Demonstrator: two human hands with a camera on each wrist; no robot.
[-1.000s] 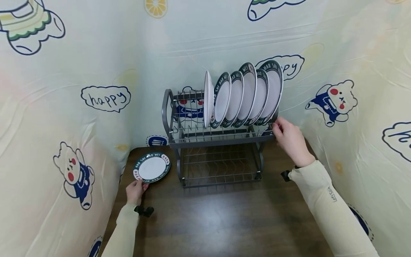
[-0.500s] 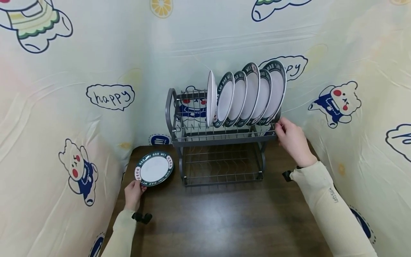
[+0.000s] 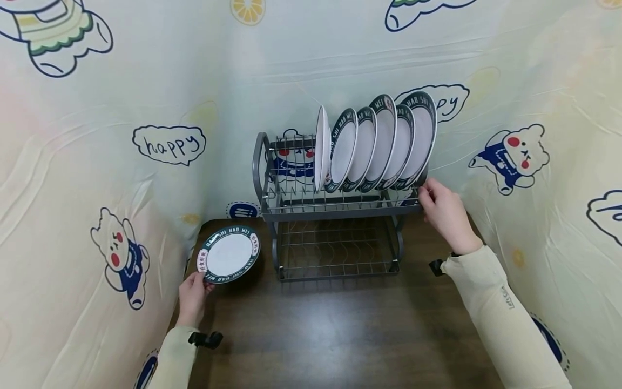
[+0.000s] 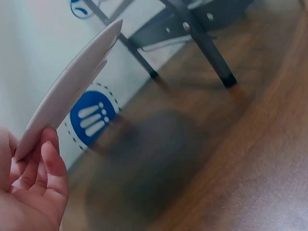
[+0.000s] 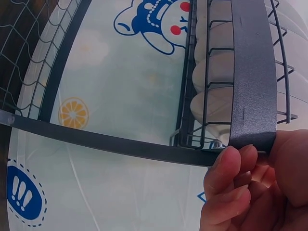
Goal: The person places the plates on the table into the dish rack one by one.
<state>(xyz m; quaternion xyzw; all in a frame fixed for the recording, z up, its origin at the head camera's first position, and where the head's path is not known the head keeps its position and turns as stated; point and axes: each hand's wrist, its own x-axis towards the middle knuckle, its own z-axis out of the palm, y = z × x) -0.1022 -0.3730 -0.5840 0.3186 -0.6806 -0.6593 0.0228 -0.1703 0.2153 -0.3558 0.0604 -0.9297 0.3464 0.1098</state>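
My left hand (image 3: 193,299) pinches the near-left rim of a white plate (image 3: 228,254) with a dark green lettered border. In the left wrist view the plate (image 4: 70,86) is seen nearly edge-on, raised above the tabletop with a dark shadow below it. At the right front corner of a grey two-tier dish rack (image 3: 340,214), my right hand (image 3: 444,213) grips the frame. The right wrist view shows thumb and fingers at the end of the rack's flat bar (image 5: 255,77). Several plates (image 3: 381,146) stand on edge in the upper tier, towards its right side.
The rack's lower wire shelf (image 3: 335,267) holds no plates. Left of the upright plates are bare wire slots (image 3: 291,186). A brown wooden table (image 3: 330,335) lies beneath, with a patterned cloth (image 3: 160,189) at the back and both sides.
My left hand has lifted the plate off the table and drawn it slightly left and towards me. My right hand keeps its hold on the rack corner; the view has shifted slightly.
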